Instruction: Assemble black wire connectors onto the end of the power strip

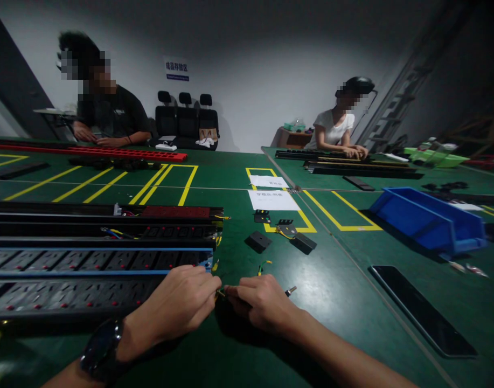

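My left hand point(178, 299), with a dark watch point(103, 345) on its wrist, is closed at the right end of the nearest black power strip point(85, 293). Facing it over the green tabletop, my right hand point(265, 304) is pinched, fingertips almost meeting the left ones. Between them a short yellow-green wire point(220, 293) shows; which fingers grip it is partly hidden. Just behind lies a blue-edged power strip point(109, 260) with a row of black sockets. Close to my right hand are a loose yellow-green wire point(264, 266) and a small metal-tipped piece point(290, 291).
Black end caps point(258, 242) and paper labels point(273, 200) lie ahead. To the right are a phone point(422, 310) and a blue bin point(432, 221). Two co-workers, one in a dark shirt point(109, 116), one in a white shirt point(331, 126), sit across the table.
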Demonstrator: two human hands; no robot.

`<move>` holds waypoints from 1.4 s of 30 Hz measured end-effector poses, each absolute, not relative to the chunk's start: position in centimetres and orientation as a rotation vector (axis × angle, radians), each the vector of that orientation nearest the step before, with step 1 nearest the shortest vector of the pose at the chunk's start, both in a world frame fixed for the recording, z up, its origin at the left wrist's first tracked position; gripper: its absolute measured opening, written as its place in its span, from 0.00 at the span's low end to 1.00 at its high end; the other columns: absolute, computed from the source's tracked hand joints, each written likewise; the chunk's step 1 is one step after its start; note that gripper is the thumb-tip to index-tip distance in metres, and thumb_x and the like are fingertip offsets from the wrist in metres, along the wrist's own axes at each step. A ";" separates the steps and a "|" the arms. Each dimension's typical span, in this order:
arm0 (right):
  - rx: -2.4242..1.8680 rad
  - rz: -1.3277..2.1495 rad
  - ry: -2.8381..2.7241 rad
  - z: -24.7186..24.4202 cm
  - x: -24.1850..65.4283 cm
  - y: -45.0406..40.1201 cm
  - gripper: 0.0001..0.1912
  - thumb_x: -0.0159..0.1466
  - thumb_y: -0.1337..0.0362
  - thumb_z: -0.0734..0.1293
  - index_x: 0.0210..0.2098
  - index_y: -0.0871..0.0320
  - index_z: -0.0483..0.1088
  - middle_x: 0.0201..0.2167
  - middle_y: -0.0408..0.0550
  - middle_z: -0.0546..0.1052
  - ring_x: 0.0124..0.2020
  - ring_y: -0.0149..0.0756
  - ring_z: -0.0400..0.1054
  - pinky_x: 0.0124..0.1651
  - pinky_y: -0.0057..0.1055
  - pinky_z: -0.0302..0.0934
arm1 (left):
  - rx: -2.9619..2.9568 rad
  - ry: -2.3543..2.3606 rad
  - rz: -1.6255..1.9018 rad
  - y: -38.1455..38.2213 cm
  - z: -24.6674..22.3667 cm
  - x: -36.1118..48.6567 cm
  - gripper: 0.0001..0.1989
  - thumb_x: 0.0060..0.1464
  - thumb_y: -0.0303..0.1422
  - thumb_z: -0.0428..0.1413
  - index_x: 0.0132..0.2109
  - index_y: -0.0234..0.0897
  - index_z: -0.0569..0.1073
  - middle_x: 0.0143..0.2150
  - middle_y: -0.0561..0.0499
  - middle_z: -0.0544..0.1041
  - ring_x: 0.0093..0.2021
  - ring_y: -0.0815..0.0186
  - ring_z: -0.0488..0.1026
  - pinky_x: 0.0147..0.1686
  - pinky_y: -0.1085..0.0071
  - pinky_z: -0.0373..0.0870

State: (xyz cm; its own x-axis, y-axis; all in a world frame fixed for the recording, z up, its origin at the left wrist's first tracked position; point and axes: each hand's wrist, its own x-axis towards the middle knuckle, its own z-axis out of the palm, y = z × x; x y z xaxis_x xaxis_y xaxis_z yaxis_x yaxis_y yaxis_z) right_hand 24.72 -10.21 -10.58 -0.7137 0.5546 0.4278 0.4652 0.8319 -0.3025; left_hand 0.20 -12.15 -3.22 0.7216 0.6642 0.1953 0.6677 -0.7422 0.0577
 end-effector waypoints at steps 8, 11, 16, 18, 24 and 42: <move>-0.810 0.279 -2.481 -11.0 24.4 -10.1 0.09 0.74 0.69 0.64 0.40 0.56 0.75 0.26 0.41 0.75 0.24 0.30 0.62 0.29 0.32 0.43 | -2.903 -1.124 -0.308 -12.2 -3.3 0.2 0.08 0.66 0.25 0.50 0.39 0.40 0.72 0.35 0.51 0.77 0.35 0.58 0.71 0.36 0.62 0.58; -0.807 0.309 -2.478 -10.8 24.3 -10.1 0.08 0.72 0.71 0.64 0.39 0.56 0.74 0.26 0.40 0.75 0.24 0.29 0.61 0.29 0.31 0.43 | -2.900 -1.150 -0.333 -12.3 -3.5 0.1 0.08 0.65 0.25 0.50 0.39 0.40 0.72 0.34 0.51 0.77 0.34 0.58 0.70 0.36 0.62 0.58; -0.828 0.332 -2.470 -10.8 24.1 -10.2 0.08 0.71 0.72 0.64 0.38 0.56 0.73 0.26 0.40 0.75 0.24 0.29 0.62 0.29 0.31 0.43 | -2.890 -1.144 -0.353 -12.2 -3.5 0.1 0.09 0.66 0.26 0.49 0.37 0.40 0.71 0.33 0.51 0.76 0.32 0.58 0.70 0.34 0.62 0.56; -0.835 0.337 -2.472 -10.8 24.1 -10.3 0.08 0.71 0.72 0.64 0.39 0.56 0.74 0.27 0.40 0.76 0.25 0.30 0.63 0.30 0.32 0.44 | -2.892 -1.119 -0.341 -12.2 -3.5 0.1 0.09 0.66 0.25 0.49 0.38 0.40 0.71 0.33 0.51 0.76 0.32 0.58 0.70 0.34 0.62 0.57; -0.894 0.364 -2.479 -10.6 23.9 -10.3 0.08 0.71 0.71 0.63 0.41 0.56 0.73 0.29 0.41 0.79 0.27 0.30 0.68 0.30 0.32 0.46 | -2.911 -1.086 -0.316 -12.2 -3.5 0.1 0.09 0.65 0.24 0.48 0.41 0.40 0.72 0.36 0.51 0.77 0.34 0.57 0.71 0.36 0.61 0.60; -0.949 0.390 -2.450 -10.6 23.6 -9.6 0.07 0.70 0.72 0.69 0.44 0.54 0.77 0.32 0.42 0.82 0.30 0.32 0.75 0.31 0.28 0.51 | -2.740 -1.298 -0.340 -13.1 -3.5 1.1 0.04 0.62 0.33 0.57 0.39 0.39 0.75 0.40 0.45 0.78 0.42 0.52 0.73 0.39 0.60 0.70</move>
State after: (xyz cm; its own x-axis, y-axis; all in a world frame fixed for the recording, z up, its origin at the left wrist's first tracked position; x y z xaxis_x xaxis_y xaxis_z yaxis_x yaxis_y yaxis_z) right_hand 23.57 -9.57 -10.59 -0.6437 0.6897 0.3316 0.5528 0.7187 -0.4217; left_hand 1.10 -13.14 -3.50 0.6139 0.7525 0.2384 0.7727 -0.6346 0.0132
